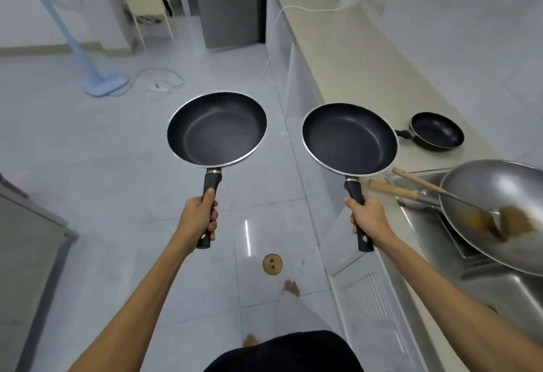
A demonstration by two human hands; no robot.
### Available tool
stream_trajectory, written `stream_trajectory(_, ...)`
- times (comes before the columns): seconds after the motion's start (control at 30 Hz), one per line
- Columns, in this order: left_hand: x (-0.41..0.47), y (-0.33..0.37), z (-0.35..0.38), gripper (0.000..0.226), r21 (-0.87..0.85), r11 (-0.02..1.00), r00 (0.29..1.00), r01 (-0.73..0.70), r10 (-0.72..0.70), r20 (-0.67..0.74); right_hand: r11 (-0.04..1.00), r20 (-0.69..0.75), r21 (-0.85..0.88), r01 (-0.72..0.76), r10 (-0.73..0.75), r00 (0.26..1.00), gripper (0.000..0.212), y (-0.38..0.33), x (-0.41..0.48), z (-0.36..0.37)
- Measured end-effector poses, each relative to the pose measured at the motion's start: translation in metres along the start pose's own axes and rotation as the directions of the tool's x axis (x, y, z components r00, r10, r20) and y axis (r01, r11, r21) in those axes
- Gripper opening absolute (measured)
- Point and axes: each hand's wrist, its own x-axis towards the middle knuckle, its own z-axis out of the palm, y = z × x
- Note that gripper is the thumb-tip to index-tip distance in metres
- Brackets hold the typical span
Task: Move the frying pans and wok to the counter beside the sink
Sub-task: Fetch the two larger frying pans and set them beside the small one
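Left hand [197, 219] grips one pan [216, 128] over the floor; right hand [367, 219] grips another [349, 139] at the counter [346, 57] edge. A small pan [437, 131] sits on the counter. The wok [496, 210], spatula [440, 192] inside, rests over the sink [505, 292].

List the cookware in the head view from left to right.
Pan in the left hand → pan in the right hand → small pan on the counter → wok in the sink.
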Motion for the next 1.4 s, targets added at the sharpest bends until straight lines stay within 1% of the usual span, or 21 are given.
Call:
stream_trajectory(0.13, 0.078, 0.029, 0.016, 0.044, 0.021, 1.0, 0.999, -0.018, 0.017, 0.042, 1.0, -0.034, 0.007, -0.024, 0.025, 0.999, 0.022, -0.025, 0.063, 0.013)
stream_trajectory(0.33, 0.208, 0.079, 0.074, 0.044, 0.047, 0.999, 0.992, 0.0, -0.006, 0.128, 0.997, -0.094, -0.006, -0.072, 0.071, 0.993, 0.024, -0.064, 0.182, 0.018)
stream_trajectory(0.5, 0.302, 0.133, 0.127, 0.044, 0.12, 0.993, 0.983, 0.01, -0.032, 0.181, 0.993, -0.117, -0.017, -0.116, 0.113, 0.987, 0.027, -0.096, 0.269, 0.013)
stream_trajectory(0.57, 0.324, 0.151, 0.141, 0.044, 0.121, 0.993, 0.982, -0.001, -0.022, 0.186, 0.992, -0.114, -0.009, -0.129, 0.127, 0.985, 0.028, -0.107, 0.284, 0.012)
stream_trajectory(0.63, 0.375, 0.179, 0.169, 0.044, 0.162, 0.987, 0.966, -0.005, -0.037, 0.256, 0.985, -0.159, 0.029, -0.173, 0.175, 0.972, 0.028, -0.121, 0.328, 0.009)
stream_trajectory(0.73, 0.394, 0.188, 0.181, 0.045, 0.178, 0.984, 0.957, -0.008, -0.044, 0.287, 0.983, -0.159, 0.012, -0.183, 0.183, 0.97, 0.027, -0.125, 0.337, 0.009)
stream_trajectory(0.8, 0.433, 0.204, 0.198, 0.045, 0.226, 0.974, 0.943, -0.018, -0.059, 0.329, 0.978, -0.197, 0.017, -0.209, 0.208, 0.958, 0.025, -0.128, 0.364, 0.011)
stream_trajectory(0.87, 0.475, 0.224, 0.215, 0.045, 0.255, 0.966, 0.926, -0.036, -0.063, 0.371, 0.971, -0.242, 0.015, -0.239, 0.235, 0.941, 0.025, -0.133, 0.39, 0.014)
stream_trajectory(0.97, 0.53, 0.254, 0.241, 0.045, 0.282, 0.957, 0.9, -0.061, -0.07, 0.43, 0.959, -0.301, 0.06, -0.276, 0.281, 0.911, 0.027, -0.143, 0.426, 0.015)
stream_trajectory(1.13, 0.624, 0.306, 0.283, 0.044, 0.353, 0.928, 0.814, -0.12, -0.111, 0.57, 0.904, -0.369, 0.197, -0.378, 0.426, 0.826, 0.026, -0.17, 0.47, 0.028)
stream_trajectory(1.3, 0.712, 0.354, 0.299, 0.045, 0.425, 0.883, 0.746, -0.196, -0.147, 0.649, 0.86, -0.406, 0.328, -0.391, 0.502, 0.764, 0.028, -0.208, 0.514, 0.07)
stream_trajectory(1.4, 0.742, 0.373, 0.319, 0.043, 0.459, 0.848, 0.699, -0.267, -0.158, 0.698, 0.817, -0.435, 0.433, -0.381, 0.56, 0.706, 0.029, -0.22, 0.527, 0.085)
